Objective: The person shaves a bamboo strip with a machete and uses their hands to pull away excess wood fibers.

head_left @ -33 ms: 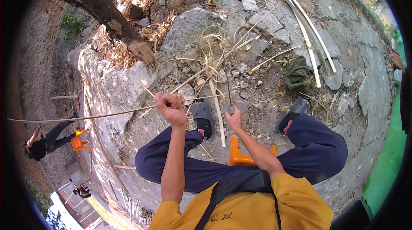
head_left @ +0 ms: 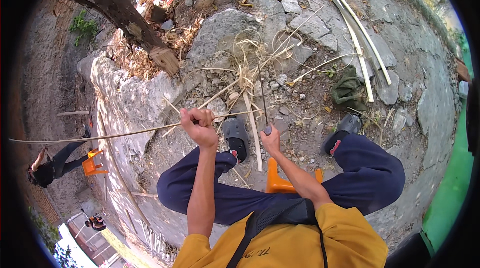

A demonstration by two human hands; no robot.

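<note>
My left hand (head_left: 201,125) is closed in a fist around a long thin bamboo strip (head_left: 100,137), which runs far out to the left and ends just past my left shoe. My right hand (head_left: 271,142) grips the dark handle of a knife (head_left: 263,93), its long narrow blade pointing away from me and seen nearly edge-on. The strip's right end meets the blade close to the handle; whether they touch, I cannot tell. Beyond the blade lies a tangled heap of pale bamboo shavings (head_left: 246,77) on the rubble.
Long split bamboo lengths (head_left: 357,38) lie at the far right, near a crumpled dark green cloth (head_left: 348,90). A tree trunk (head_left: 125,18) leans at the upper left. An orange stool (head_left: 278,180) is beneath me. Another person (head_left: 47,168) is at far left by an orange chair (head_left: 93,163).
My right hand has shifted slightly left with the knife, bringing the blade to the strip's end. The left hand and strip have stayed in place.
</note>
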